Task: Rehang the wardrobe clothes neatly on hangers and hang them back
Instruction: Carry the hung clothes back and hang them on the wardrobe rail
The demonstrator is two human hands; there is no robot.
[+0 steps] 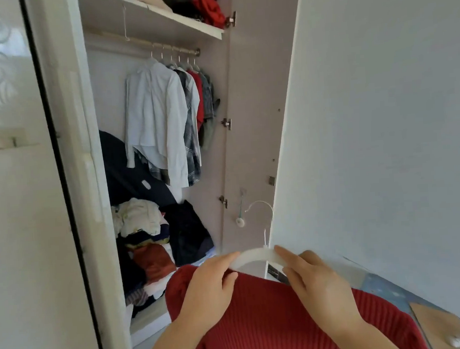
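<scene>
Sweater (282, 320), red, low in front of you, below wardrobe rail (146, 42). Your left hand (207, 287) pinches its shoulder onto white hanger (259, 254); right hand (316, 280) grips hanger's other arm. Pull both shoulders even, keep hook up, then hang on rail's bare left end.

Two hands, left hand (207, 287) and right hand (316, 282), one white hanger (256, 255), one red sweater (274, 323), one rail (143, 42) (several garments hung).

Red sweater (274, 321): ribbed knit cloth, matt. Hanger (256, 255): white matt plastic w/ thin shiny metal hook. Wardrobe door (382, 109): smooth matt panel. Rail (160, 47): metal, dull sheen. Hinges (226, 123): bright metal. White shirt (154, 119): smooth woven cloth.
</scene>
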